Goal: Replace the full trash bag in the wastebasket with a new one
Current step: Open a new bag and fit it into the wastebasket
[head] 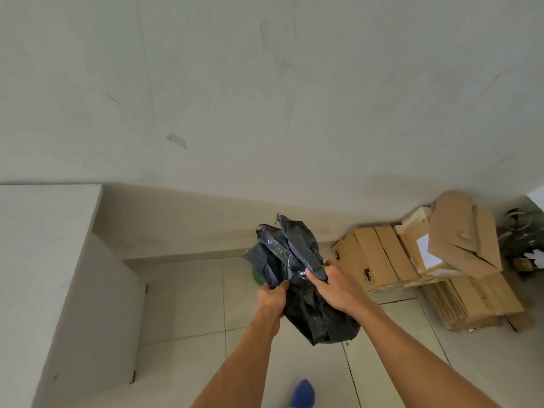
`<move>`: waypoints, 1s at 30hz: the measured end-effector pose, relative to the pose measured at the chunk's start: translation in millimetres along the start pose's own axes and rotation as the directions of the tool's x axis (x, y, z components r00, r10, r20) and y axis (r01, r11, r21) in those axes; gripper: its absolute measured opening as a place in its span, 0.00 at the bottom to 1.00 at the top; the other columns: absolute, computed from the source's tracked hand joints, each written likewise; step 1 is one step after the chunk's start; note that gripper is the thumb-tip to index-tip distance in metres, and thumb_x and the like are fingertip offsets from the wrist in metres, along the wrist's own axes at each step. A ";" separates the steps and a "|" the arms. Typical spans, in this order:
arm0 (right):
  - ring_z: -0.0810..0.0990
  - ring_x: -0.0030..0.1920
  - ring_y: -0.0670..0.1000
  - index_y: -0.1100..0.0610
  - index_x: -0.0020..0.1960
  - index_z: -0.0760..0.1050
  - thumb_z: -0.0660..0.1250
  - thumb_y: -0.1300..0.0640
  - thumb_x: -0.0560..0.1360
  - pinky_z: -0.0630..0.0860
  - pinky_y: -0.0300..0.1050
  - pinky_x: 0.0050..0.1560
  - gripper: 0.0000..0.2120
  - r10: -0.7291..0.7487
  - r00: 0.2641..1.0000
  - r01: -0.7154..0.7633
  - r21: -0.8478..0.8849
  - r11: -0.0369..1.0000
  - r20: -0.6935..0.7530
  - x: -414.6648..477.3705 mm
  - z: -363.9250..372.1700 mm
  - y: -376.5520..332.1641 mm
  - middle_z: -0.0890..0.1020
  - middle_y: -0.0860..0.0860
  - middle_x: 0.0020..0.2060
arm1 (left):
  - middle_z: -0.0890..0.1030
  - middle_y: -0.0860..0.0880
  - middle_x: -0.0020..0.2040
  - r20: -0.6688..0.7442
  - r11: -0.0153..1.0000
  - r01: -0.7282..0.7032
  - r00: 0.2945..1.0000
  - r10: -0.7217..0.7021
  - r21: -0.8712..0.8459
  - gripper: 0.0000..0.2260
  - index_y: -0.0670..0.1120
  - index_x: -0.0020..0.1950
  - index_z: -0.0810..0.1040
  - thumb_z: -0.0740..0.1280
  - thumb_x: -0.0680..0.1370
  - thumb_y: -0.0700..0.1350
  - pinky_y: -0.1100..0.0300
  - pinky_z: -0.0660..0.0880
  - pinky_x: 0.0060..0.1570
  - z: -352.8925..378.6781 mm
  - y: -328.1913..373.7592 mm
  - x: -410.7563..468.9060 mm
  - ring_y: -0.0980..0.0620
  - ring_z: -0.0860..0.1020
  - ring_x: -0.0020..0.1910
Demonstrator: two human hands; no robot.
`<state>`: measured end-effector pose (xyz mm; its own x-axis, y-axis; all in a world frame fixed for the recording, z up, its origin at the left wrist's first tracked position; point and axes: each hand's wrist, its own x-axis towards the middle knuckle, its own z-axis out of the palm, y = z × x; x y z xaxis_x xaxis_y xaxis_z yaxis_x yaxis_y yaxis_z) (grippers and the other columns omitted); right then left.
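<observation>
Beyond the blue shoe toe (303, 393) at the near edge, the left hand (270, 298) and right hand (334, 287) both grip the bunched black trash bag (297, 254) above the floor, so removal seems done, while no new liner is visible.

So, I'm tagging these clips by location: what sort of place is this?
Probably an indoor storage or utility corner. Cardboard boxes stand against a bare, scuffed wall, and flattened cardboard is piled on the tiled floor.
</observation>
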<state>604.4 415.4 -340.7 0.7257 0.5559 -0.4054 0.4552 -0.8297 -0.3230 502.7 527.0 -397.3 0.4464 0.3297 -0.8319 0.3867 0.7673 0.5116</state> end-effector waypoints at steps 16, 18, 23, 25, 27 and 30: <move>0.79 0.35 0.50 0.46 0.36 0.73 0.62 0.40 0.81 0.74 0.46 0.37 0.17 -0.236 0.968 0.232 0.058 0.971 0.089 184.5 29.6 95.4 0.76 0.46 0.36 | 0.80 0.45 0.59 -0.165 0.981 -0.064 0.986 0.034 -0.181 0.23 0.48 0.63 0.69 0.74 0.73 0.51 0.47 0.78 0.58 92.0 -14.1 168.4 0.46 0.80 0.54; 0.78 0.32 0.50 0.49 0.35 0.73 0.65 0.46 0.81 0.74 0.45 0.35 0.17 -0.217 0.975 0.208 0.138 0.968 0.052 207.4 48.7 103.5 0.77 0.48 0.32 | 0.79 0.44 0.59 -0.224 0.985 -0.097 0.973 0.063 -0.144 0.23 0.46 0.63 0.68 0.75 0.73 0.46 0.48 0.77 0.59 94.3 -20.0 197.6 0.45 0.79 0.55; 0.73 0.27 0.47 0.54 0.39 0.71 0.66 0.53 0.82 0.67 0.34 0.27 0.13 -0.116 0.991 0.130 0.282 0.950 -0.067 257.7 101.8 124.2 0.74 0.49 0.27 | 0.74 0.41 0.67 -0.339 0.983 -0.182 0.924 0.176 0.015 0.44 0.49 0.79 0.45 0.73 0.74 0.39 0.46 0.71 0.67 94.1 -43.4 265.1 0.40 0.75 0.64; 0.72 0.27 0.49 0.55 0.39 0.70 0.65 0.54 0.82 0.67 0.33 0.26 0.14 -0.092 0.991 0.120 0.322 0.939 -0.100 274.4 124.8 131.0 0.73 0.50 0.27 | 0.76 0.41 0.64 -0.321 0.975 -0.190 0.922 0.218 0.115 0.48 0.54 0.79 0.35 0.70 0.75 0.38 0.49 0.73 0.64 88.0 -56.0 289.8 0.42 0.78 0.60; 0.73 0.28 0.50 0.57 0.41 0.72 0.65 0.54 0.82 0.67 0.32 0.26 0.12 -0.079 0.990 0.117 0.344 0.932 -0.120 289.0 143.4 136.4 0.74 0.52 0.28 | 0.79 0.45 0.55 -0.295 0.950 -0.225 0.912 0.284 0.219 0.46 0.56 0.79 0.37 0.66 0.76 0.34 0.53 0.75 0.56 81.3 -68.7 312.8 0.48 0.78 0.48; 0.74 0.29 0.49 0.61 0.46 0.74 0.65 0.55 0.82 0.68 0.32 0.27 0.11 -0.102 0.979 0.158 0.343 0.926 -0.175 309.4 171.5 144.1 0.76 0.56 0.31 | 0.77 0.45 0.58 -0.269 0.923 -0.256 0.903 0.335 0.287 0.34 0.49 0.79 0.56 0.61 0.76 0.31 0.55 0.73 0.62 70.3 -87.4 352.1 0.46 0.78 0.56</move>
<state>806.1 476.4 -659.3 0.7545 0.6204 -0.2140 0.3595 -0.6635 -0.6562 682.8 537.4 -719.9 0.3154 0.7025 -0.6380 0.4740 0.4658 0.7472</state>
